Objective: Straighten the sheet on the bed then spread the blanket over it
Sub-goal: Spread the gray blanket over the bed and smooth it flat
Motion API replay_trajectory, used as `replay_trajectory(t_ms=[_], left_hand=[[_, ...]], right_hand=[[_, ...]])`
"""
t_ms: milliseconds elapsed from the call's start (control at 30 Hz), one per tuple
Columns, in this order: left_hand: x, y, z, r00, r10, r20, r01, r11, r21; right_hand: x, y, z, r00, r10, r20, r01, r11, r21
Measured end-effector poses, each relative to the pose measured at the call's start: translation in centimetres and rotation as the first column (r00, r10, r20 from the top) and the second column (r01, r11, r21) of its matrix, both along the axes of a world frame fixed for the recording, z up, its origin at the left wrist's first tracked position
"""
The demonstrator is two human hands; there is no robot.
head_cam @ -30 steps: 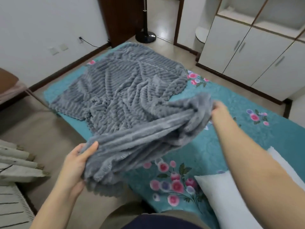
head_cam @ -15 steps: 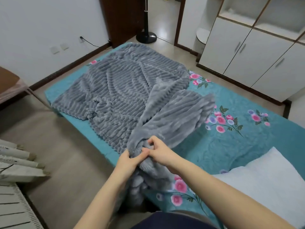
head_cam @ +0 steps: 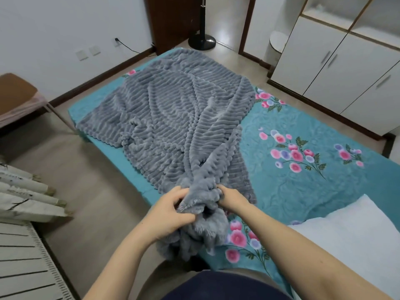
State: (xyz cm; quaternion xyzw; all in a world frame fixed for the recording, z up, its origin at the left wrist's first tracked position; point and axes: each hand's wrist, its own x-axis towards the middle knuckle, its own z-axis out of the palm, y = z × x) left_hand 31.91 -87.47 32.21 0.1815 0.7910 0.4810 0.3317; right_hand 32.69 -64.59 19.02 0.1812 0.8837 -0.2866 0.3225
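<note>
Head view looks down the length of the bed [head_cam: 134, 180], where the teal flowered sheet [head_cam: 292, 191] lies flat and fairly smooth, so I judge the straightening done and the spreading to be the step in hand. The grey ribbed blanket [head_cam: 173, 126] covers only the far, left part of the mattress and is rumpled in diagonal folds. It narrows toward the person into a gathered bunch at the near left edge, and its tail hangs down over the side of the bed. The right side of the sheet and the stretch in front of the white pillow [head_cam: 350, 232] lie bare. The bunch is held this way, I think, because both hands are searching the gathered end for a hem or a corner. With the cloth collected in one place, the edge can be fed through the fingers until a corner comes up and can be drawn apart. The left hand [head_cam: 171, 213] sits on the near left of the bunch, palm turned toward the cloth and fingers curled into the pile, so it grips the blanket. The right hand [head_cam: 234, 200] meets it from the right with only the bunch between them, its fingers tucked in and pinching a fold. Those fingertips are buried in the fleece, so how deep the hold goes cannot be told. Both forearms reach forward and converge, wrists low near the mattress edge, the right arm passing over the sheet beside the pillow.
</note>
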Motion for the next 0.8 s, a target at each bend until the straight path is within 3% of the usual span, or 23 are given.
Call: replay_trajectory(t_ms=[100, 200, 233, 300, 333, 367, 433, 467, 533, 600, 667, 700, 800], left_hand=[[-0.6, -0.3, 0.3, 0.999, 0.021, -0.04, -0.021, 1.0, -0.006], [-1.2, -0.3, -0.2, 0.988, 0.133, -0.072, -0.138, 0.989, -0.059], [-1.3, -0.2, -0.4, 0.982, 0.168, -0.083, -0.177, 0.978, -0.112], [-1.5, -0.3, -1.0, 0.973, 0.21, -0.098, -0.227, 0.944, -0.237], [-1.6, -0.4, -1.4, 0.969, 0.222, -0.105, -0.243, 0.93, -0.274], [-1.7, -0.7, -1.8, 0.963, 0.243, -0.112, -0.266, 0.917, -0.296], [-1.7, -1.6, -2.7, 0.934, 0.338, -0.117, -0.358, 0.876, -0.323], [-1.7, -2.2, -3.3, 0.908, 0.405, -0.112, -0.418, 0.842, -0.341], [-1.5, -3.7, -4.8, 0.852, 0.519, -0.072, -0.494, 0.751, -0.437], [-1.0, -4.7, -6.1, 0.728, 0.659, 0.188, -0.508, 0.703, -0.497], [-0.2, -5.2, -7.8, 0.48, 0.623, 0.618, -0.447, 0.78, -0.438], [0.4, -5.1, -8.3, 0.383, 0.558, 0.736, -0.42, 0.815, -0.399], [1.7, -4.6, -9.5, 0.248, 0.478, 0.842, -0.417, 0.838, -0.353]], right_hand=[[0.0, 1.6, -0.1, 0.973, -0.228, 0.033, 0.231, 0.961, -0.153], [-1.5, 5.2, 1.6, 0.905, -0.414, -0.102, 0.389, 0.899, -0.201], [-2.4, 6.9, 2.8, 0.824, -0.549, -0.139, 0.504, 0.823, -0.263], [-4.1, 10.5, 6.8, 0.516, -0.852, -0.087, 0.699, 0.477, -0.533], [-4.6, 12.6, 9.2, 0.355, -0.933, -0.054, 0.687, 0.3, -0.662], [-4.7, 14.7, 11.5, 0.215, -0.974, -0.067, 0.615, 0.188, -0.766], [-3.7, 18.5, 15.9, 0.001, -0.997, -0.083, 0.427, 0.076, -0.901], [-2.8, 20.0, 17.6, -0.041, -0.999, -0.023, 0.295, 0.01, -0.955], [-0.9, 22.1, 19.4, 0.025, -0.997, 0.075, 0.073, -0.073, -0.995], [1.1, 22.9, 19.2, 0.127, -0.989, 0.082, 0.044, -0.077, -0.996], [2.9, 21.7, 17.3, 0.204, -0.974, 0.098, 0.182, -0.061, -0.982], [3.8, 20.5, 15.4, 0.241, -0.96, 0.145, 0.28, -0.074, -0.957], [7.1, 15.6, 8.7, 0.318, -0.887, 0.334, 0.661, -0.045, -0.749]])
